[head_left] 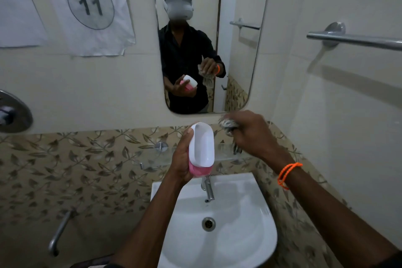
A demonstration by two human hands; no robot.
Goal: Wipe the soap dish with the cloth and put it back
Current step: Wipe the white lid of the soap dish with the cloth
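Above the sink's (256, 252) back edge, both hands up in front of the wall. Left hand (181, 163) wrapped around the dish (202, 146): thumb along its left rim, palm and fingers behind. Dish is white, held on end with the hollow facing the camera; a pink part (198, 171) shows at its lower end, against the palm. Dish is off any surface, directly above the tap (208, 189).

Right hand (252, 135) just right of the dish, fingers curled tight around a bunched grey-white cloth (228, 125). Cloth sticks out past the knuckles toward the dish's top right; a strand hangs below the hand. Whether cloth touches dish: cannot tell, the hand is blurred. Orange band (288, 173) on the right wrist.

Behind the hands, a clear shelf (161, 158) on the leaf-patterned tile band, held by a chrome stud. Mirror (245, 67) above it shows the person in a dark shirt, dish and cloth apart in the reflection.

Sink white, drain (208, 223) in the middle. Towel bar (356, 39) on the right wall. Paper sign (91, 4) marked 11 at upper left. Chrome valve plate (14, 113) at the left edge; grab handle (59, 231) low on the left.
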